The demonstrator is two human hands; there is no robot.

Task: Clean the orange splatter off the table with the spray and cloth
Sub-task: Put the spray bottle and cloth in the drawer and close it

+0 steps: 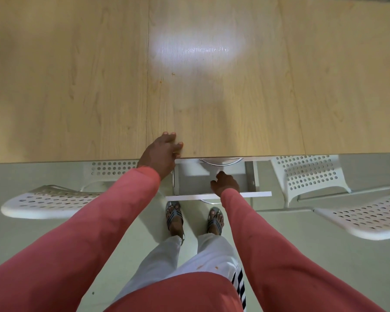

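Below, right hand (226, 184) in drawer (212, 176), fingers hidden; left hand (161, 154) flat on table (77, 86).

A drawer (214, 183) stands pulled out from under the near edge of the wood, its grey inside showing and its white front panel (189, 196) nearest the viewer. A curved metal handle (221, 162) shows at the drawer's far end. White perforated chairs stand on the pale floor (43, 239): one at the left (47, 201), two at the right (309, 174) (365, 217). Two feet in strappy sandals (175, 216) stand just below the drawer front.
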